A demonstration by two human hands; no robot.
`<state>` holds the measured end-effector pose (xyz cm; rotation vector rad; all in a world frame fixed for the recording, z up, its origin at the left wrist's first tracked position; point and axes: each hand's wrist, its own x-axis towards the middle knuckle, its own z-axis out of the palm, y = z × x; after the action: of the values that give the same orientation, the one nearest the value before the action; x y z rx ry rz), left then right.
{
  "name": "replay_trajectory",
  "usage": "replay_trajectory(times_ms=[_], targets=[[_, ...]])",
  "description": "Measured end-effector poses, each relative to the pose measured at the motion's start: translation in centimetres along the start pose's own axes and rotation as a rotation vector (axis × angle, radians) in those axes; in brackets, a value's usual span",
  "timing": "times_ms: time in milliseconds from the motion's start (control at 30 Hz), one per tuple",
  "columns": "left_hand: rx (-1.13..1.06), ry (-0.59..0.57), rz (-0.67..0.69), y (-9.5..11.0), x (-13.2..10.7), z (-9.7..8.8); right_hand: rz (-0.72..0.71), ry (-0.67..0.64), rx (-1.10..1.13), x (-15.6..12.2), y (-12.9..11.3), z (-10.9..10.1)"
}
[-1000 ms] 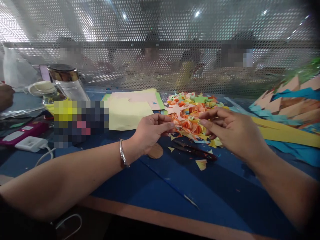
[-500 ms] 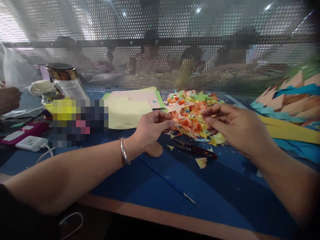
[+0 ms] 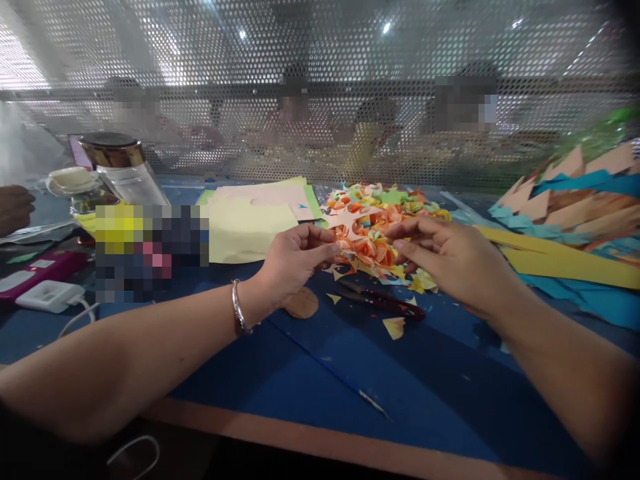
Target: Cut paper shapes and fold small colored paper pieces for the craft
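Note:
My left hand (image 3: pixel 300 257), with a silver bracelet at the wrist, has thumb and forefinger pinched at the left side of a heap of colourful cut paper (image 3: pixel 380 250). A pale pink paper sheet with cut-out edges (image 3: pixel 353 221) shows just beyond these fingertips; whether they grip it, I cannot tell. Across a small gap, my right hand (image 3: pixel 440 257) curls thumb and fingers together in front of the heap. Anything between its fingertips is too small to make out. Below the hands lie a dark red-handled cutting tool (image 3: pixel 385 303) and a round brown disc (image 3: pixel 303 304).
Paper sheets (image 3: pixel 250 233) are stacked left of the heap. A thin blue brush (image 3: pixel 325 363) lies in front. Folded paper strips (image 3: pixel 575 260) stand at right. A lidded bottle (image 3: pixel 125 167) and white charger (image 3: pixel 50 295) are at left, near another person's hand (image 3: pixel 15 208). Perforated metal screen (image 3: pixel 320 133) behind.
The whole view has shifted slightly, so things appear further left. My right hand has come a little closer to my left. Both hands keep nearly the same finger pose.

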<state>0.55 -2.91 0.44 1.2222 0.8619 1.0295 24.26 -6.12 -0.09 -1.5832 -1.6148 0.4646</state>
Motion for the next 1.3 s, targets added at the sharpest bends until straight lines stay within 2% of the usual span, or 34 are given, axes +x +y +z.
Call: replay_trajectory(times_ms=[600, 1300], targets=[[0.014, -0.013, 0.001, 0.1, -0.1, 0.0, -0.055, 0.08, -0.009, 0.0, 0.3, 0.1], [0.025, -0.03, 0.023, 0.0, -0.2, 0.0, -0.059, 0.035, -0.026, -0.5, -1.5, 0.4]])
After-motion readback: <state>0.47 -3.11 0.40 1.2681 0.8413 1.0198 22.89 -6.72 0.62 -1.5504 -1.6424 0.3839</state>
